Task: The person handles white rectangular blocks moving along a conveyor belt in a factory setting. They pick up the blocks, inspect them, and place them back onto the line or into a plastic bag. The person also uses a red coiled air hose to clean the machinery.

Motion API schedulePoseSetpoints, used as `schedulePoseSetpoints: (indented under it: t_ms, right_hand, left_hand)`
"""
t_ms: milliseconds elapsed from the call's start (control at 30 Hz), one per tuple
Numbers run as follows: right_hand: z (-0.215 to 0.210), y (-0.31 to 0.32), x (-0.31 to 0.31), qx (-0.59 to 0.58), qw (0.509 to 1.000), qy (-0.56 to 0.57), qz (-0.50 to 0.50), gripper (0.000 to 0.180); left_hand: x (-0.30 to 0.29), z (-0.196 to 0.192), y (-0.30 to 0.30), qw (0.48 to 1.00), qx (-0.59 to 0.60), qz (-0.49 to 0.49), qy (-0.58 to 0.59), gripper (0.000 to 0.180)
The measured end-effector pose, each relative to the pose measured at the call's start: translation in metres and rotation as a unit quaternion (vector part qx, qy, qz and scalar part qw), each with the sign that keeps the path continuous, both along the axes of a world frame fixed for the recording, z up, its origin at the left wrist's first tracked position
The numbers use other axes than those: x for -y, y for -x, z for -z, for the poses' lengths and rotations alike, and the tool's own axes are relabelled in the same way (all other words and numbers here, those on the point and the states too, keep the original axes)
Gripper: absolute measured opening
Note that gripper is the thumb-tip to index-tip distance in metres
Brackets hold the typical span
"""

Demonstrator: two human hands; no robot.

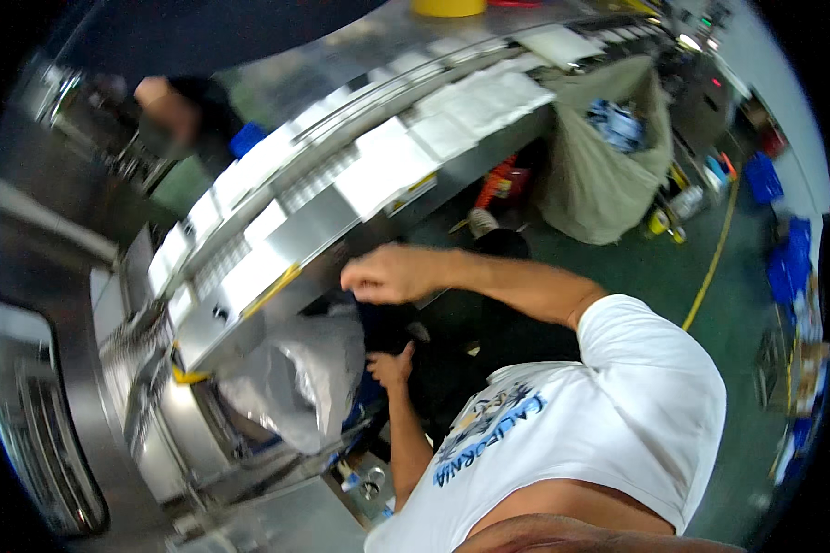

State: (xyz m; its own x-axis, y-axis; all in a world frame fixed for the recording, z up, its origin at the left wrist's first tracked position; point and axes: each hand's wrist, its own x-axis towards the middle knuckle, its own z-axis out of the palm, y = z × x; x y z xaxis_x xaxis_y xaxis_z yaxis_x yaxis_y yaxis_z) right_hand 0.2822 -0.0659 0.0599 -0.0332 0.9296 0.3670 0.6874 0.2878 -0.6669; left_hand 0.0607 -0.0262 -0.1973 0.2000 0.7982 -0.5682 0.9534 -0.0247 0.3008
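My right hand [378, 276] is held out in front of the metal conveyor, above the dark gap beside a clear plastic bag. Its fingers are curled closed, and whatever may be in them is too blurred to make out. Lower down, my left hand [392, 365] is beside the bag, thumb raised and apart from the fingers, with no object visible in it. The large clear plastic bag [295, 378] bulges under the conveyor's near end, next to something dark blue. White flat cloths or sheets [387, 157] lie along the conveyor [318, 226].
A beige cloth hamper [586, 175] with blue fabric [615, 124] inside stands at the right. Yellow edging [272, 290] marks the conveyor's front. Across it, a blurred person [171, 115] is at work. Blue bins [788, 263] line the far right, past a yellow floor line [715, 258].
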Motion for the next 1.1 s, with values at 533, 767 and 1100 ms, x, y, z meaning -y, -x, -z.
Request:
schedulePoseSetpoints:
  t_ms: [533,767,1100]
  right_hand:
    - [0.19,-0.104,0.212,0.144,0.853,0.144,0.48,0.048]
    - [0.21,-0.124,0.208,0.024,0.841,0.165,0.515,0.046]
    - [0.187,-0.113,0.193,0.052,0.755,0.333,0.563,0.064]
  left_hand:
    - [0.015,-0.015,-0.001,0.999,0.037,0.0,-0.022,0.132]
    - [0.014,-0.011,-0.002,0.999,0.033,-0.002,-0.04,0.132]
    - [0.008,-0.001,-0.001,1.0,0.024,0.009,-0.011,0.139]
